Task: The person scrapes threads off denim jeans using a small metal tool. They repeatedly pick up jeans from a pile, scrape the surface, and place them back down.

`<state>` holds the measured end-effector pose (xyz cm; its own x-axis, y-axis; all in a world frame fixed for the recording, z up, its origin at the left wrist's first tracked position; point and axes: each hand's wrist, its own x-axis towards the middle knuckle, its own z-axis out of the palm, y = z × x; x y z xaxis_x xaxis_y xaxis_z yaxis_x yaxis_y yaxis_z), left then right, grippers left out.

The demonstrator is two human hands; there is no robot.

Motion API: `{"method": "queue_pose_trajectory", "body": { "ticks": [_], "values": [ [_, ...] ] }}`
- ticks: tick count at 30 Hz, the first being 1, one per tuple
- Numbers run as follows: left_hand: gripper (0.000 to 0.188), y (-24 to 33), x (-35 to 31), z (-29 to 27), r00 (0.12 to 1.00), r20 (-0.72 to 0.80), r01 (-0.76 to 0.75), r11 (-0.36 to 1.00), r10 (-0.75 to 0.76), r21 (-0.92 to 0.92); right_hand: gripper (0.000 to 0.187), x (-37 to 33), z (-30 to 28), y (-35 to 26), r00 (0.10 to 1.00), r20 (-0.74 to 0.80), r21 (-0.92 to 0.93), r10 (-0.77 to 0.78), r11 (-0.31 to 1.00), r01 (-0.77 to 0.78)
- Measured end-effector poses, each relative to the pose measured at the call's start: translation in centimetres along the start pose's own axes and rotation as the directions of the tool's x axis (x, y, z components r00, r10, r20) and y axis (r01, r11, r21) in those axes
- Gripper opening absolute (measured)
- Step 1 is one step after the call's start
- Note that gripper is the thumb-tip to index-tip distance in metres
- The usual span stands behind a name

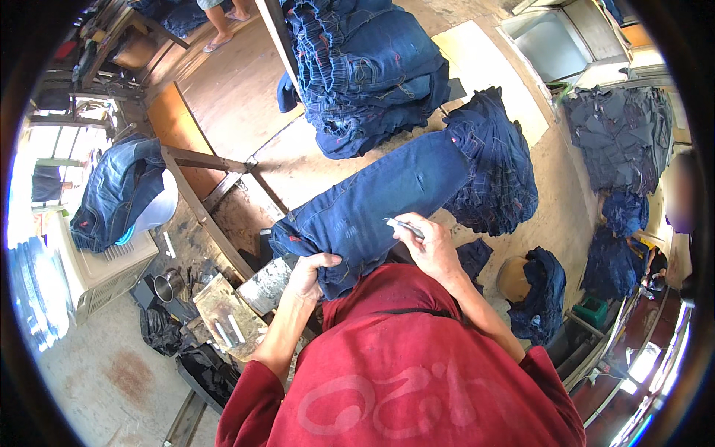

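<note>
A pair of dark blue jeans [372, 201] lies stretched slantwise in front of me, its waist end near my body and its legs reaching up and right. My left hand [307, 274] grips the waist end, thumb on top and fingers hidden under the cloth. Closed round a short pen-like tool [406, 227] with a pale tip, my right hand [432, 249] is at the lower edge of the jeans. Whether the tip touches the denim I cannot tell. Faded scratch-like marks show on the denim left of the tool.
A tall stack of jeans [365, 74] stands ahead, with another pile [495, 164] right of it. Dark grey garments [622, 138] lie far right. To my left, a small workbench [223, 298] carries white sticks [235, 328] and a metal cup [168, 284]. A person's legs [217, 26] show far off.
</note>
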<state>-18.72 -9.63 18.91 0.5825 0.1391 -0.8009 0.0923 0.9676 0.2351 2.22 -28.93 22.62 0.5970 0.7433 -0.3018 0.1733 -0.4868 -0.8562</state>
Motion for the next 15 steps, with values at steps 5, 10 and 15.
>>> {"method": "queue_pose_trajectory", "body": {
  "ticks": [5,10,15],
  "values": [
    [0.052,-0.5,-0.4,-0.1,0.999,-0.054,-0.008,1.0,0.007,-0.006,0.02,-0.3,0.9,-0.5,1.0,-0.026,-0.007,-0.014,1.0,0.014],
    [0.035,-0.7,-0.2,-0.5,0.998,-0.006,-0.063,0.997,0.062,-0.048,0.013,-0.2,1.1,-2.3,0.997,-0.066,-0.136,-0.044,0.99,0.035],
    [0.018,0.1,0.3,-1.5,0.995,0.074,0.07,0.996,-0.066,-0.053,0.005,0.2,1.4,-4.9,0.894,-0.141,-0.38,-0.426,0.857,0.348]
  ]
}}
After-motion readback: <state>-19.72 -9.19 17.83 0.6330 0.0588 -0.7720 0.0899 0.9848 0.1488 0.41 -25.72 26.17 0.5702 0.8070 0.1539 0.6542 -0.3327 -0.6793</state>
